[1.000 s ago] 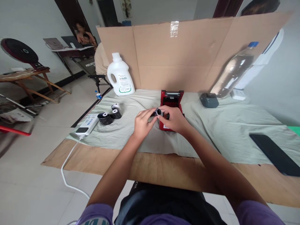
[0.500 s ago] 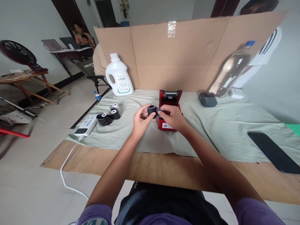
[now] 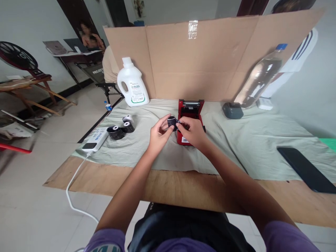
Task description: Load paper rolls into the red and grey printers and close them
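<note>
Over the last second the small dark roll has turned from end-on to upright, open rim uppermost; the left hand grips it between thumb and fingers, while the right hand pinches what looks like a loose strip at its right side; it is held up, just left of the open red device. This suggests the work now centres on the roll's outer layer; the device seems to wait.
</note>
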Motion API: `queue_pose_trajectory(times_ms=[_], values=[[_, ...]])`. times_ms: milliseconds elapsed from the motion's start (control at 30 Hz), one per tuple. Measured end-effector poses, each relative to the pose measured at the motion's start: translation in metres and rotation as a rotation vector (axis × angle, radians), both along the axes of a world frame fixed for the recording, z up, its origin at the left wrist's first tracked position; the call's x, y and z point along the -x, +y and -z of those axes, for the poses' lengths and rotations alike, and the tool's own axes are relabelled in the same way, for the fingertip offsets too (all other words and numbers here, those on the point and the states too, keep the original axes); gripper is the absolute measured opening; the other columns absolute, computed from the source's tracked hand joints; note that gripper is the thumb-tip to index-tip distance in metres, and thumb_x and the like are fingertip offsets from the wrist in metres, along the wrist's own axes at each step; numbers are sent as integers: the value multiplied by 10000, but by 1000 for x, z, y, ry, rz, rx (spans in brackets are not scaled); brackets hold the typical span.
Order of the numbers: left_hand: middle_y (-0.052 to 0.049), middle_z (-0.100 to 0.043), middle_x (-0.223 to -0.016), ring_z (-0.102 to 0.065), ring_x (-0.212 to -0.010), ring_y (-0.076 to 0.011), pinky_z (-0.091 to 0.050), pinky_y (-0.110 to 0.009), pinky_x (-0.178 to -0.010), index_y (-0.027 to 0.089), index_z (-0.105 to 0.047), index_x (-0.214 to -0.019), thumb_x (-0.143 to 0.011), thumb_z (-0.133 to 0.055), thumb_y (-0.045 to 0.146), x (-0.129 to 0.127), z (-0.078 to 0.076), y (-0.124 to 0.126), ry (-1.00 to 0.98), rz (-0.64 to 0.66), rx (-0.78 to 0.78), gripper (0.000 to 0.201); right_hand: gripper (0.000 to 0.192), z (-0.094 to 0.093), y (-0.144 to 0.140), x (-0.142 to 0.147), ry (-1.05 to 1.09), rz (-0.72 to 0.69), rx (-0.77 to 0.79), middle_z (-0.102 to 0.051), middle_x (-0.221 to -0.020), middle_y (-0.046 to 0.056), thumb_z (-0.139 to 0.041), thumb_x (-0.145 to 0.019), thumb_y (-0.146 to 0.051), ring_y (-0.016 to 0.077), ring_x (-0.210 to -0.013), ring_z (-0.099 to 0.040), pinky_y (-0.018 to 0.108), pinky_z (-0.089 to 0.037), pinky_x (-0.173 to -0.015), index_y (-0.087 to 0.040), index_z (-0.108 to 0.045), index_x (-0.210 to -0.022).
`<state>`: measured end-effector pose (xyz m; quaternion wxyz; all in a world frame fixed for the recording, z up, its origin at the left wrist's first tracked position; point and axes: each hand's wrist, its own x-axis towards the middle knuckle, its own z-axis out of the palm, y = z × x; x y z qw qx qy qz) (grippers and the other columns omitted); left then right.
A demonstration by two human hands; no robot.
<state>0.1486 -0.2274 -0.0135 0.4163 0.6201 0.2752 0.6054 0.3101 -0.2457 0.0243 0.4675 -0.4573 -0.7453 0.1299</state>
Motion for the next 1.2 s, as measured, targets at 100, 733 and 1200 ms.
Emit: queue_pose_trajectory(times_ms=[100, 733, 1200], values=[[-122, -719, -1157, -706, -1073, -236, -579, -355, -952, 182, -583, -1291, -776, -785, 406, -2, 0, -1, 1, -98, 3, 597, 163, 4, 0, 3, -24, 17, -21, -594, -673, -8, -543, -881, -255, 113, -583, -475, 249, -350, -612, -169, -610, -760], [5, -611, -900, -580, -749, -123, -506, -245, -689, 216, -546, -947, -737, -674, 135, 2, 9, -4, 396, -464, -257, 259, 168, 14, -20, 32, -95, 131, -2, -661, -787, 52, -562, -894, -222, 218, -796, -551, 324, -417, -750, -182, -713, -956], [-43, -685, -959, -633, -876, -171, -517, -279, -799, 194, -669, -961, -830, -650, 233, 12, 2, 2, 445, -312, -335, 137, 361, 16, -17, 32, -209, 136, 20, -715, -1042, 141, -420, -967, -216, 283, -961, -566, 397, -443, -861, -114, -632, -1241]])
